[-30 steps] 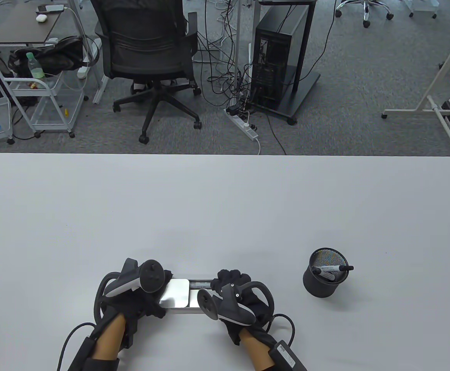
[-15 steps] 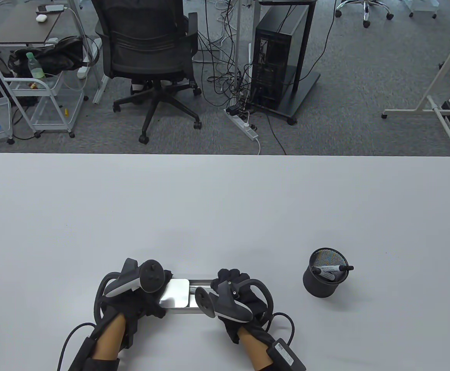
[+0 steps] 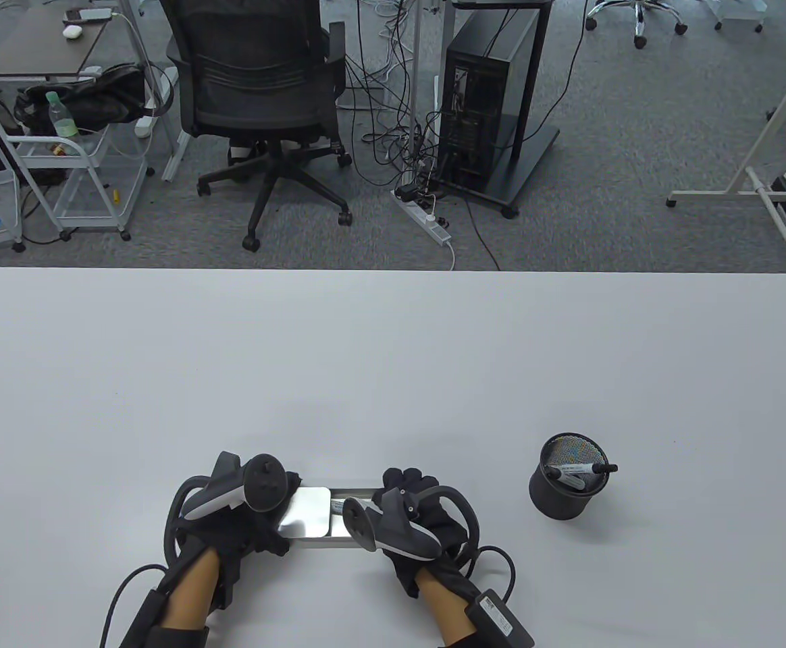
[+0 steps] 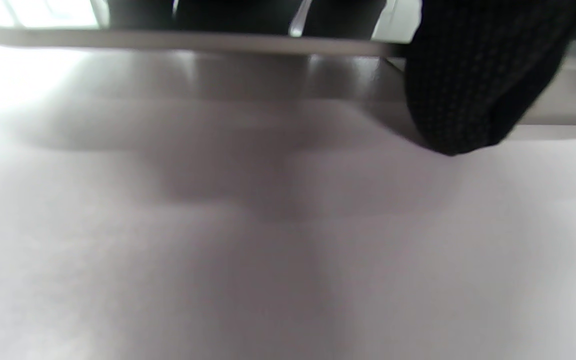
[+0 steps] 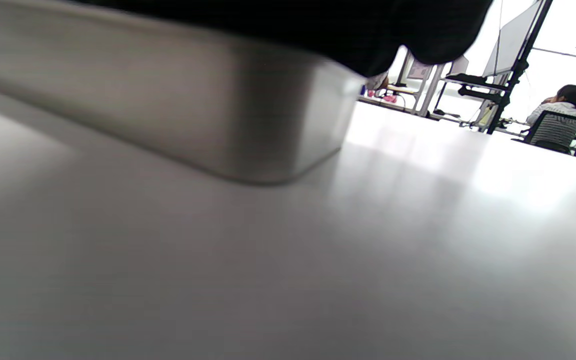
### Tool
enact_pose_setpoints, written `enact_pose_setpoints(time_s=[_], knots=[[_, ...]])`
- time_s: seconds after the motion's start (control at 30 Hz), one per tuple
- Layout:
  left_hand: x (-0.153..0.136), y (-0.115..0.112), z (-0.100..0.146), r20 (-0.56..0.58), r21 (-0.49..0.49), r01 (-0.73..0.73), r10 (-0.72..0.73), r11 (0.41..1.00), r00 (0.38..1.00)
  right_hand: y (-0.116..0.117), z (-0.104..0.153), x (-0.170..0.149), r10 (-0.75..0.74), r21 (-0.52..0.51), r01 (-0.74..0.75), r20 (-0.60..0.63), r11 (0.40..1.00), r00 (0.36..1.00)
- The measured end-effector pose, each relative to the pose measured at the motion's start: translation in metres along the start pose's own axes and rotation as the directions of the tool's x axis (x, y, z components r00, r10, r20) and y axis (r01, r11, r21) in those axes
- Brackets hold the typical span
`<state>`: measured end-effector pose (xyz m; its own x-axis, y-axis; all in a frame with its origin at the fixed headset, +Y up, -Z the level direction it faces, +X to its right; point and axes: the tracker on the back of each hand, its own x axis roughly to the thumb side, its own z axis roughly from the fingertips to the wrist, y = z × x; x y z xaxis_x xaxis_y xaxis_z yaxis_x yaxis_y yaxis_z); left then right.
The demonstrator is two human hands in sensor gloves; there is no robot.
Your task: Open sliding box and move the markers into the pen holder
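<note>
I see one metal box (image 3: 312, 516), one black pen holder (image 3: 564, 496), two markers (image 3: 579, 470) in it, and two hands.

I can make out no word or number clearly. The marker (image 3: 579, 468) standing in the pen holder (image 3: 562, 496) has a white label with dark print, too small for me to read. The small box (image 3: 499, 615) on my right wrist cable carries a light mark at its near end, also too small to read.
</note>
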<state>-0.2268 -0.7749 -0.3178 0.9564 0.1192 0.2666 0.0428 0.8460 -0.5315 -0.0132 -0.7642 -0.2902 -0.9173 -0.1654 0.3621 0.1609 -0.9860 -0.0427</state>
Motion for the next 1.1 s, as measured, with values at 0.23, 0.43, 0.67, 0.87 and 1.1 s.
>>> enact_pose_setpoints(time_s=[0.23,0.43,0.67,0.87,1.1], knots=[[0.000,0.000,0.000,0.000,0.000,0.000,0.000,1.000,1.000,0.001,0.000,0.001,0.013,-0.008,-0.013,0.005,1.000,1.000],[0.000,0.000,0.000,0.000,0.000,0.000,0.000,1.000,1.000,0.002,0.001,0.001,0.015,-0.016,-0.015,0.008,1.000,1.000],[0.000,0.000,0.000,0.000,0.001,-0.001,0.001,1.000,1.000,0.001,0.003,0.000,0.014,0.000,-0.014,0.025,1.000,1.000],[0.000,0.000,0.000,0.001,0.001,-0.002,0.002,1.000,1.000,0.001,0.006,-0.005,-0.029,-0.015,0.029,0.031,0.999,0.999],[0.000,0.000,0.000,0.002,0.000,-0.001,0.001,1.000,1.000,0.001,0.011,-0.010,-0.072,-0.039,0.074,0.038,0.997,0.997]])
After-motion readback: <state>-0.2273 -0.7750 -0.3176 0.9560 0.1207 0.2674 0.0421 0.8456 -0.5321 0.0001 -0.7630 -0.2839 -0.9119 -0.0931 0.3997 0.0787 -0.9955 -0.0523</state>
